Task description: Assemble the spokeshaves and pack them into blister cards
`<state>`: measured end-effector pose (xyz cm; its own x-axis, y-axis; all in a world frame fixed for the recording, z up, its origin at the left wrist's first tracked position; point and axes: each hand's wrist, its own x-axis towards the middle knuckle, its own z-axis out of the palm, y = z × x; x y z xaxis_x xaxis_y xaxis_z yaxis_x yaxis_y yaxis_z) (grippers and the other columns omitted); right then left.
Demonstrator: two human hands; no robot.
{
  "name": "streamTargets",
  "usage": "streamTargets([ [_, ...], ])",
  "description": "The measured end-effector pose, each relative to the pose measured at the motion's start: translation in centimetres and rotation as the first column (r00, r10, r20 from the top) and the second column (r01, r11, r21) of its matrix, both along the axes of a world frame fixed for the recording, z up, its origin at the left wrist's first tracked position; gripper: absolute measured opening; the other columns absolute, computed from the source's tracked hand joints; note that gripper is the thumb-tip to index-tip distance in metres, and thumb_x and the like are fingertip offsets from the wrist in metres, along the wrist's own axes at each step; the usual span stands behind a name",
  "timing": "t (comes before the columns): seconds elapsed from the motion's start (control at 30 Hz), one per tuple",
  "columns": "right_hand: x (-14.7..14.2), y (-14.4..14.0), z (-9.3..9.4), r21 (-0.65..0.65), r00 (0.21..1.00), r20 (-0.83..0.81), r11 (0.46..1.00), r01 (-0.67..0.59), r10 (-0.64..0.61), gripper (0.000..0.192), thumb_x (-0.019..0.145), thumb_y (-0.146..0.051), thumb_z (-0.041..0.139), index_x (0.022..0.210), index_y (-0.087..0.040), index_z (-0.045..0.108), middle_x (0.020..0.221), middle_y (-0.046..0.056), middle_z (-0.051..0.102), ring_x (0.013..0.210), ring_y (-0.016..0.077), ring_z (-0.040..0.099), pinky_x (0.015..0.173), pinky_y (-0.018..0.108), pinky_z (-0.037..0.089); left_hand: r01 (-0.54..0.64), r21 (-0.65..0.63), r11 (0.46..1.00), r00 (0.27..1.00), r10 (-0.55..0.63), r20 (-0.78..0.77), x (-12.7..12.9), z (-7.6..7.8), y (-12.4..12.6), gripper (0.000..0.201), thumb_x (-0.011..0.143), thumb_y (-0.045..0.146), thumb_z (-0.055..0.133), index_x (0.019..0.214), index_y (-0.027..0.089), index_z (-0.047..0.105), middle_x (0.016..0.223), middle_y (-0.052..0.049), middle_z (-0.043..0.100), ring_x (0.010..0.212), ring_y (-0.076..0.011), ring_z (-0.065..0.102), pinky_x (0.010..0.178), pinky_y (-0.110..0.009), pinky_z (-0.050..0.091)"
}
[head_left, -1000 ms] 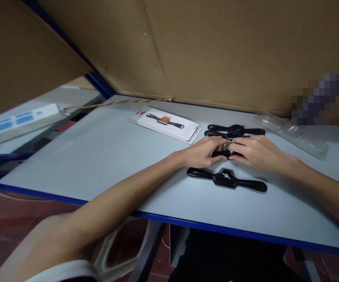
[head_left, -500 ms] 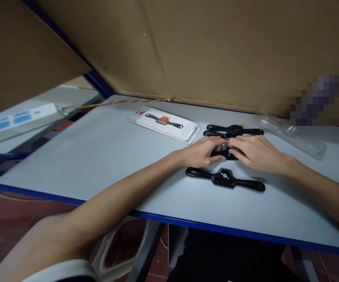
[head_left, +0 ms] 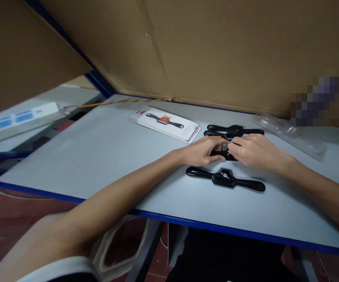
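Observation:
A black spokeshave (head_left: 231, 156) lies between my two hands, largely covered by them. My left hand (head_left: 201, 150) is closed around its left side, with thumb in front and fingers behind. Over its middle, my right hand (head_left: 254, 150) has its fingers pinched together, close to a light metal bit; whatever they grip is hidden. Nearer the table's front edge rests a second black spokeshave (head_left: 224, 178), its small silver screw facing up. Just beyond my fingers, more black spokeshave handles and a body (head_left: 235, 129) lie close together.
A white printed package card (head_left: 169, 124) showing a spokeshave lies left of the tools. Clear plastic packaging (head_left: 292, 137) is at the back right. A cardboard wall (head_left: 204, 58) rises behind the table, and a power strip (head_left: 22, 117) sits at far left.
The fingers and thumb of my right hand have curled in and turned slightly over the middle of the spokeshave. My left hand stays in place, and the other tools have not moved.

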<state>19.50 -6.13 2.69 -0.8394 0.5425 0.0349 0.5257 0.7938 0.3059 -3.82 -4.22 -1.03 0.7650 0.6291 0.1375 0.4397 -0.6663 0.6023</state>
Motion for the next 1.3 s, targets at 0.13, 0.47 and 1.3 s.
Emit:
streamTargets([
  [0.13, 0.3, -0.1, -0.5, 0.004, 0.992, 0.040, 0.992, -0.123, 0.123, 0.025, 0.101, -0.007, 0.049, 0.102, -0.014, 0.072, 0.087, 0.009, 0.078, 0.074, 0.0195, 0.065, 0.066, 0.034, 0.028, 0.022, 0.005, 1.000, 1.000, -0.022, 0.020, 0.1, -0.1, 0.1, 0.048, 0.094, 0.038, 0.061, 0.134, 0.011, 0.062, 0.100, -0.009, 0.067, 0.089, -0.0219, 0.061, 0.079, -0.035, 0.047],
  [0.47, -1.3, -0.2, 0.1, 0.081, 0.998, 0.009, 0.995, 0.059, -0.060, 0.024, 0.101, -0.010, 0.049, 0.103, -0.016, 0.072, 0.089, 0.011, 0.078, 0.072, 0.0211, 0.066, 0.066, 0.035, 0.023, 0.016, -0.013, 1.000, 0.999, -0.016, 0.028, 0.0, -0.2, 0.3, 0.023, 0.093, 0.037, 0.062, 0.100, 0.015, 0.061, 0.094, -0.008, 0.064, 0.078, -0.0182, 0.054, 0.072, -0.034, 0.042],
  [1.3, 0.6, -0.1, -0.6, 0.074, 0.999, -0.026, 0.996, -0.044, 0.046, 0.024, 0.103, -0.011, 0.049, 0.101, -0.015, 0.072, 0.083, 0.009, 0.074, 0.071, 0.0209, 0.062, 0.069, 0.034, 0.028, 0.040, -0.051, 0.998, 0.998, -0.038, 0.053, 0.4, 0.4, 0.1, 0.030, 0.092, 0.038, 0.065, 0.110, 0.014, 0.065, 0.083, -0.002, 0.056, 0.073, -0.0164, 0.047, 0.068, -0.031, 0.038],
])
